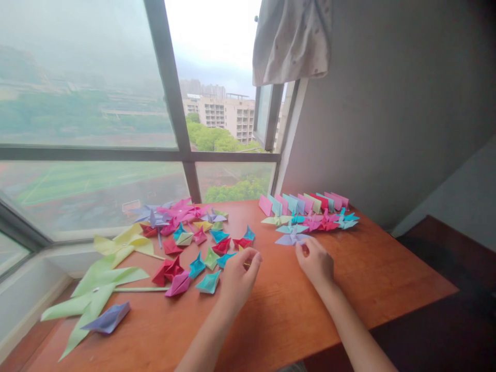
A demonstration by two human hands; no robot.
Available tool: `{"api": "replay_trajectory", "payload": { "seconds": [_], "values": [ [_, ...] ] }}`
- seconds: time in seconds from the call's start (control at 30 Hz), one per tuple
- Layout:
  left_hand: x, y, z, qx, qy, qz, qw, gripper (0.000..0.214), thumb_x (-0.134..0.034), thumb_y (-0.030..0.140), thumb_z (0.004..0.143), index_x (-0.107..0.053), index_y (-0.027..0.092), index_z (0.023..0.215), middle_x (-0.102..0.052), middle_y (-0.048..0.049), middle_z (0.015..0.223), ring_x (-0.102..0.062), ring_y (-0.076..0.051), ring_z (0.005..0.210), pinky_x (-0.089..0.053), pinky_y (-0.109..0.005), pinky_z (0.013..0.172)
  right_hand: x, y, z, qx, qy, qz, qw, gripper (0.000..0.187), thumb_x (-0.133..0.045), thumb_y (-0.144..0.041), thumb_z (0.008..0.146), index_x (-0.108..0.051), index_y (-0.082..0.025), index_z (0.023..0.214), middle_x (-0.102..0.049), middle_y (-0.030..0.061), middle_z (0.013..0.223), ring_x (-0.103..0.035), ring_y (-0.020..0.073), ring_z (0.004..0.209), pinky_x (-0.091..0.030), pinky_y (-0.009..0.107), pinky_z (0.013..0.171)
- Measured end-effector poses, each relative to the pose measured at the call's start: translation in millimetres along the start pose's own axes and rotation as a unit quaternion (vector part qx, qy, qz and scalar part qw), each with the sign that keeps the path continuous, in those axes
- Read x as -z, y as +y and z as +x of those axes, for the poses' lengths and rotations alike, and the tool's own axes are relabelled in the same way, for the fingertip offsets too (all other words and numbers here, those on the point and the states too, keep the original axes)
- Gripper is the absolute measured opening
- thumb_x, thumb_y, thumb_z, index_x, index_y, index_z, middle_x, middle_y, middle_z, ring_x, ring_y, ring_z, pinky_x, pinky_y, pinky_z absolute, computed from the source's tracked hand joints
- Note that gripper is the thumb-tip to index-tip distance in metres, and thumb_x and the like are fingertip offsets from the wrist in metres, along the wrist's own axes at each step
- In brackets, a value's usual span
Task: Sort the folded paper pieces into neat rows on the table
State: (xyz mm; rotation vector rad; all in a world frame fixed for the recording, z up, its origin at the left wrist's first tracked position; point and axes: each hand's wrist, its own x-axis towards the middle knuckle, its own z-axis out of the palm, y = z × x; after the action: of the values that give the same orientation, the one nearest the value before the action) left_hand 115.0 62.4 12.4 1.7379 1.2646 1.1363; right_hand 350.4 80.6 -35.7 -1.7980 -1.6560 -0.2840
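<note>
My left hand hovers at the right edge of a group of folded paper boats, fingers curled toward the thumb, with nothing visible in them. A yellow paper piece is mostly hidden behind it. Nearby lie a teal boat, a blue boat and a red boat. My right hand pinches the near edge of a purple paper crane on the table. Beyond that crane, a light blue crane, a red crane and several others stand in rows.
Folded paper cards form a line at the table's back right. Paper pinwheels, one green, one yellow and one pink, lie left. A purple boat sits front left. Windows and a wall border the wooden table.
</note>
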Motion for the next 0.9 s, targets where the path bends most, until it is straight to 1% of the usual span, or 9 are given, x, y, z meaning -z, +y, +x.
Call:
{"api": "replay_trajectory", "payload": {
  "seconds": [0.07, 0.17, 0.5, 0.7, 0.9],
  "values": [
    [-0.5, -0.1, -0.5, -0.003, -0.002, 0.000, 1.000, 0.028, -0.052, 0.040, 0.089, -0.065, 0.018, 0.075, -0.066, -0.0020, 0.067, -0.061, -0.016, 0.062, -0.044, -0.023, 0.056, 1.7, 5.6, -1.1, -0.006, -0.012, -0.034, 0.999, 0.021, -0.050, -0.032, 0.088, -0.057, -0.022, 0.071, -0.062, 0.0031, 0.076, -0.053, 0.0158, 0.066, -0.028, 0.028, 0.056],
    [-0.4, -0.4, -0.8, -0.004, -0.005, -0.004, 1.000, 0.028, -0.052, 0.038, 0.089, -0.066, 0.018, 0.076, -0.067, -0.0022, 0.068, -0.060, -0.016, 0.062, -0.043, -0.023, 0.056, 1.7, 6.4, -0.8, -0.002, -0.031, -0.050, 0.998, 0.022, -0.051, -0.032, 0.088, -0.055, -0.021, 0.069, -0.062, 0.0024, 0.075, -0.052, 0.0149, 0.065, -0.026, 0.028, 0.056],
    [1.3, 0.4, -0.9, -0.007, -0.012, 0.005, 1.000, 0.028, -0.051, 0.036, 0.090, -0.065, 0.017, 0.075, -0.062, -0.0013, 0.065, -0.057, -0.015, 0.060, -0.040, -0.023, 0.054, -11.2, -18.9, 8.0, -0.014, -0.084, -0.050, 0.995, 0.016, -0.055, -0.030, 0.087, -0.057, -0.021, 0.074, -0.064, 0.0011, 0.080, -0.052, 0.0137, 0.067, -0.022, 0.028, 0.056],
    [0.8, -1.6, -0.9, -0.008, -0.017, 0.012, 1.000, 0.027, -0.049, 0.034, 0.091, -0.065, 0.017, 0.076, -0.060, -0.0009, 0.065, -0.056, -0.015, 0.060, -0.039, -0.023, 0.056, -14.2, -23.0, 9.5, -0.036, -0.109, -0.062, 0.991, 0.016, -0.055, -0.031, 0.089, -0.059, -0.021, 0.077, -0.065, 0.0005, 0.085, -0.054, 0.0131, 0.072, -0.023, 0.027, 0.057],
    [0.2, -3.0, -1.4, -0.011, -0.021, 0.015, 1.000, 0.026, -0.049, 0.032, 0.090, -0.064, 0.017, 0.076, -0.060, -0.0005, 0.065, -0.055, -0.015, 0.061, -0.038, -0.023, 0.056, -12.6, -23.9, 8.3, -0.044, -0.117, -0.068, 0.990, 0.017, -0.054, -0.032, 0.090, -0.060, -0.021, 0.078, -0.064, 0.0002, 0.084, -0.054, 0.0123, 0.071, -0.023, 0.027, 0.057]
  ]
}}
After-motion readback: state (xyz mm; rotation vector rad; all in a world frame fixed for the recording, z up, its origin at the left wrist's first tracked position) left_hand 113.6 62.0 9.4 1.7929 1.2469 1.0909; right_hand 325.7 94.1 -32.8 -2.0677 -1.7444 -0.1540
